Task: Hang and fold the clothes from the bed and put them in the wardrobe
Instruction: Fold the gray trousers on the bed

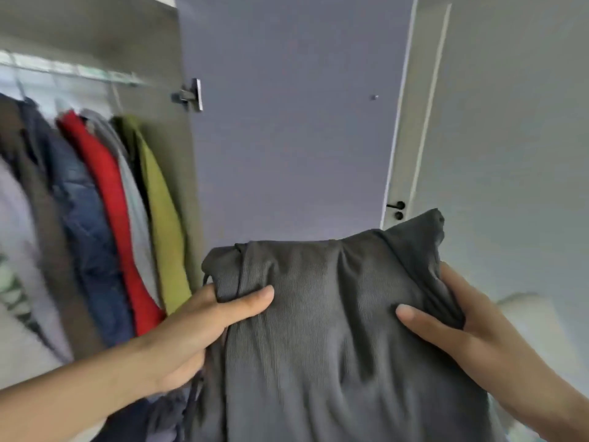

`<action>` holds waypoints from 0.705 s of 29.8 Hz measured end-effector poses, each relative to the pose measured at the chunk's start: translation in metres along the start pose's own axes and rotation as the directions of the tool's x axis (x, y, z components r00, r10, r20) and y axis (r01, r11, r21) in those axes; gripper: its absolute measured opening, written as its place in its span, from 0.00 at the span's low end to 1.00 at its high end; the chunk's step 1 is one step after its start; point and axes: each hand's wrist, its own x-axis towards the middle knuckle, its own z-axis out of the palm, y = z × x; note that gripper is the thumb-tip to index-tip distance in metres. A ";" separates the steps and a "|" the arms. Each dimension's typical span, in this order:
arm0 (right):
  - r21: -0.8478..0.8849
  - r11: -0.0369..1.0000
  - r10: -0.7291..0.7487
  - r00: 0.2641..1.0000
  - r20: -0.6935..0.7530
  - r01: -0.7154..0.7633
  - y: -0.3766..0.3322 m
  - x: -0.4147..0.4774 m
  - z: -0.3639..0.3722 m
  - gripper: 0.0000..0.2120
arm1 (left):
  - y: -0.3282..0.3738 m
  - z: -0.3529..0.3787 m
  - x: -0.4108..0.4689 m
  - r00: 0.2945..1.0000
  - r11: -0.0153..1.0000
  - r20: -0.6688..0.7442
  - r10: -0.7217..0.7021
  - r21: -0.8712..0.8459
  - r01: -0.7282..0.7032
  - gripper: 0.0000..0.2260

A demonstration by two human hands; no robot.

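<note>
Folded grey ribbed garment (334, 314) held in both hands at the open wardrobe.

The left hand (197, 330) and right hand (462, 320) each take one side edge, thumb pressed on top and fingers tucked beneath, so each grip is closed on the cloth. The garment is in mid-air before the wardrobe door (287, 122), right of the red garment (105, 193) and olive-green garment (159, 202) hanging from the rail (70, 71). The person would do well to hold the bundle level with thumbs down, so the fold does not slide open, and set it flat on a shelf. No shelf is in view, and the lower layers are possibly sagging, though blur hides this.
</note>
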 end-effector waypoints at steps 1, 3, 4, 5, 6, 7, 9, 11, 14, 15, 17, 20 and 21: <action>-0.001 0.999 -0.037 0.998 0.052 0.037 -0.010 0.013 0.021 0.21 | 0.007 -0.021 -0.009 0.995 1.000 -0.094 0.029 0.000 -0.029 0.19; 0.074 0.989 -0.137 0.974 0.180 0.125 -0.037 0.049 0.084 0.21 | 0.032 -0.083 -0.040 0.946 0.994 -0.305 0.108 0.022 -0.106 0.13; 0.087 0.987 -0.148 0.970 0.192 0.134 -0.044 0.050 0.094 0.21 | 0.038 -0.091 -0.042 0.939 0.996 -0.333 0.090 0.016 -0.090 0.13; 0.144 0.975 -0.200 0.949 0.245 0.168 -0.054 0.063 0.125 0.20 | 0.047 -0.117 -0.058 0.913 0.995 -0.397 0.099 0.030 -0.094 0.16; 0.172 0.968 -0.225 0.930 0.292 0.180 -0.062 0.070 0.148 0.19 | 0.052 -0.134 -0.071 0.886 0.994 -0.449 0.114 0.051 -0.102 0.20; 0.214 0.956 -0.265 0.910 0.319 0.203 -0.073 0.077 0.181 0.19 | 0.062 -0.157 -0.091 0.849 0.989 -0.507 0.150 0.070 -0.132 0.23; 0.276 0.932 -0.329 0.870 0.368 0.235 -0.098 0.084 0.239 0.22 | 0.078 -0.194 -0.125 0.754 0.981 -0.627 0.194 0.115 -0.156 0.23; 0.354 0.902 -0.384 0.832 0.400 0.247 -0.115 0.087 0.293 0.26 | 0.091 -0.226 -0.158 0.657 0.975 -0.721 0.222 0.151 -0.164 0.19; 0.464 0.854 -0.467 0.740 0.485 0.235 -0.145 0.084 0.359 0.28 | 0.106 -0.262 -0.201 0.530 0.977 -0.821 0.212 0.171 -0.125 0.20; 0.490 0.841 -0.492 0.701 0.517 0.229 -0.156 0.084 0.381 0.28 | 0.112 -0.274 -0.217 0.495 0.976 -0.841 0.217 0.181 -0.119 0.19; 0.531 0.820 -0.530 0.633 0.564 0.214 -0.180 0.084 0.419 0.27 | 0.125 -0.293 -0.244 0.428 0.974 -0.875 0.228 0.201 -0.106 0.21; 0.589 0.786 -0.577 0.565 0.590 0.188 -0.214 0.088 0.466 0.26 | 0.146 -0.315 -0.270 0.327 0.967 -0.911 0.252 0.243 -0.069 0.16; 0.604 0.772 -0.598 0.552 0.582 0.199 -0.225 0.090 0.479 0.25 | 0.155 -0.322 -0.275 0.308 0.966 -0.916 0.258 0.250 -0.066 0.13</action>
